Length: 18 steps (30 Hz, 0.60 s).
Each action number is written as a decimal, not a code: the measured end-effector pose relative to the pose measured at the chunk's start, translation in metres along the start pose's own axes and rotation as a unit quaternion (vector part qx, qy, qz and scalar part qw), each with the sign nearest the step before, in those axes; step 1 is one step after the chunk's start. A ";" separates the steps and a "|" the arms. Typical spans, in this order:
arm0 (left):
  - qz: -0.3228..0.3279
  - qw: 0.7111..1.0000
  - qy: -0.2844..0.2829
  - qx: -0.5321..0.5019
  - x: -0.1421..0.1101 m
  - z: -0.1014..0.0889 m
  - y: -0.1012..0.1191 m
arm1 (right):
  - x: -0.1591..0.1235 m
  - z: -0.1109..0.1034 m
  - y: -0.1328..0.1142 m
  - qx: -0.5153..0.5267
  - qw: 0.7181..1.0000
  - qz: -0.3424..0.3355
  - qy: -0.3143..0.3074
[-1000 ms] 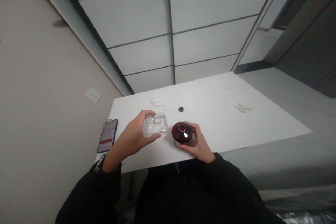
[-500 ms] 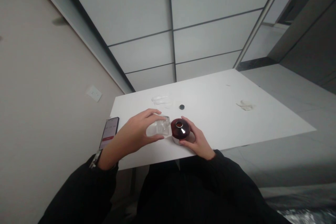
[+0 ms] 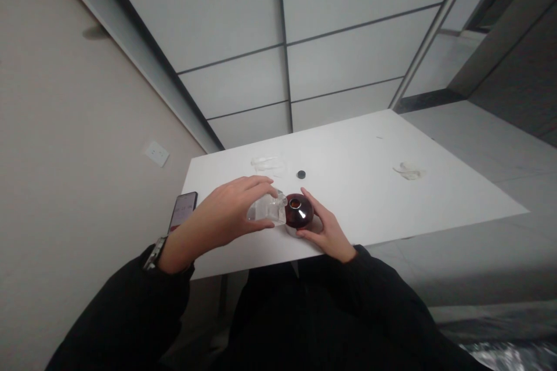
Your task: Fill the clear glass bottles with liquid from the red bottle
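Note:
My left hand [image 3: 221,220] grips a clear square glass block [image 3: 266,211] from above, fingers on its far side and thumb on its near side. The block is tilted, and its right corner touches the top of a round dark red glass bottle [image 3: 299,213]. My right hand [image 3: 324,226] cups that bottle, which has a silver base and a small round opening on top. A small black round cap [image 3: 301,174] lies on the table beyond my hands, touched by neither.
The white table [image 3: 348,168] stands against a wall with a socket [image 3: 155,153]. A phone [image 3: 183,211] lies at its left edge, partly behind my left hand. Clear plastic wrap [image 3: 266,163] and a crumpled white scrap [image 3: 409,171] lie on the table.
My left hand has carried the clear block rightward, from a small gap beside the bottle to contact with it, and tilted it. The bottle stays in my right hand.

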<state>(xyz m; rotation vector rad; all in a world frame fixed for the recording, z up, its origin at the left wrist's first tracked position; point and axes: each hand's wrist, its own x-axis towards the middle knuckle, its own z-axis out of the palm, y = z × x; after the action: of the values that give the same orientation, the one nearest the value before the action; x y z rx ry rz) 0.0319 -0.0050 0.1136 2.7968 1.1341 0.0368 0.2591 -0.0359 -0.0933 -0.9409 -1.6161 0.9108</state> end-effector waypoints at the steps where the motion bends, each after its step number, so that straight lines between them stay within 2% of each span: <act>1: 0.002 1.000 -0.001 0.004 0.001 -0.001 0.000 | 0.000 0.000 0.000 -0.001 1.000 0.000 -0.001; 18: 0.018 0.998 -0.045 0.042 0.012 -0.016 0.010 | 0.002 0.000 -0.005 0.003 1.000 0.005 -0.002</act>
<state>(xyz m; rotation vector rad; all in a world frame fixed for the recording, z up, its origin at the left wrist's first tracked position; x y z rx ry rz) 0.0465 -0.0018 0.1307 2.8589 1.0881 -0.1352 0.2583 -0.0365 -0.0879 -0.9442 -1.6133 0.9236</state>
